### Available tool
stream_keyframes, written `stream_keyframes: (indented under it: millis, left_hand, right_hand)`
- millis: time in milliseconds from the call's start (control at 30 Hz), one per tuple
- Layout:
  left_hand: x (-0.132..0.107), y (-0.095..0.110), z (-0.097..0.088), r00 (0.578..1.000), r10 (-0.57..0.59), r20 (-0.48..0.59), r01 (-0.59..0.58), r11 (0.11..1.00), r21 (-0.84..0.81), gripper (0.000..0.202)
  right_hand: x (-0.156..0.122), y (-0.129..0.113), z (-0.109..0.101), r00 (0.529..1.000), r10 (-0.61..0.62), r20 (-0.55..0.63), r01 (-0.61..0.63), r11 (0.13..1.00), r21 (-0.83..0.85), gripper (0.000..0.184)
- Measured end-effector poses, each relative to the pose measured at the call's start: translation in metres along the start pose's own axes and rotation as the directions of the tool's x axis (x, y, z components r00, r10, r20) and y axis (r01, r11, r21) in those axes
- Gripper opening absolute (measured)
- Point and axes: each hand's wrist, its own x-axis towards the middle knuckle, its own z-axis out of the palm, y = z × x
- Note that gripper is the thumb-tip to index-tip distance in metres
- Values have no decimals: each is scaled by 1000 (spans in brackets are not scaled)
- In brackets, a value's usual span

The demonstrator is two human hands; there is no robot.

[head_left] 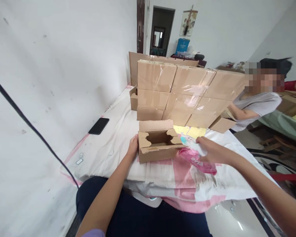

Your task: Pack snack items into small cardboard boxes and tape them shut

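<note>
A small open cardboard box (160, 154) stands on the cloth-covered table in front of me, its back flap raised and its inside looking hollow. My left hand (132, 147) holds the left side of this box, with its fingertips partly hidden. Just right of the box, my right hand (208, 149) grips a pink-and-white plastic packet (193, 159) with white lettering, slightly blurred. The packet's left end is close to the box's right front corner; whether they touch I cannot tell.
Behind the box rises a wall of taped cardboard boxes (182, 92). A black phone (99, 126) lies at the left on the tablecloth (123, 115). Yellow sheets (196, 132) lie below the stack. Another person (256, 102) is at the right, near another open box (222, 123).
</note>
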Motion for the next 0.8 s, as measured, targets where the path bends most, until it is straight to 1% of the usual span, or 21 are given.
stream_keyframes:
  millis: [67,133,233,300,333,367,433,533,633,700,733,800]
  left_hand:
    - [-6,-4,7,999,12,47,-11,1000,-15,57]
    - [-11,-8,13,995,17,100,-14,999,-29,57]
    - [-15,-12,19,987,13,157,-6,999,-45,55]
    - [-16,-14,22,984,7,178,3,998,-59,55]
    - [-16,-14,23,983,3,186,9,998,-66,54]
    - [-17,-15,24,981,0,193,14,997,-72,54]
    - [-17,-15,25,978,-5,207,22,997,-80,54]
    - [-16,-15,25,975,-4,221,24,996,-86,54]
    - [-15,-17,25,975,10,222,10,996,-87,55]
    - [-15,-18,25,974,17,227,3,996,-90,56]
    - [-14,-18,26,973,19,230,2,996,-92,56]
    - [-13,-19,27,971,19,239,5,995,-102,55]
  right_hand:
    - [-12,4,-30,997,2,-83,-3,1000,-13,42]
    - [-21,-2,-65,990,-25,-142,16,998,-63,39]
    - [-27,-24,-114,978,-90,-189,59,985,-162,44]
    - [-24,-44,-136,967,-103,-235,51,975,-217,46]
    - [-20,-54,-142,963,-105,-247,47,972,-231,46]
    - [-16,-64,-144,962,-112,-248,53,971,-234,47]
    - [-3,-85,-139,967,-152,-207,110,974,-200,49]
    - [24,-116,-112,966,-253,-59,246,963,-109,52]
    - [53,-142,-80,944,-313,105,323,941,-102,49]
    - [70,-153,-66,930,-314,190,341,931,-129,46]
    - [78,-156,-63,924,-310,225,344,930,-130,44]
    - [89,-157,-63,913,-295,282,339,933,-122,44]
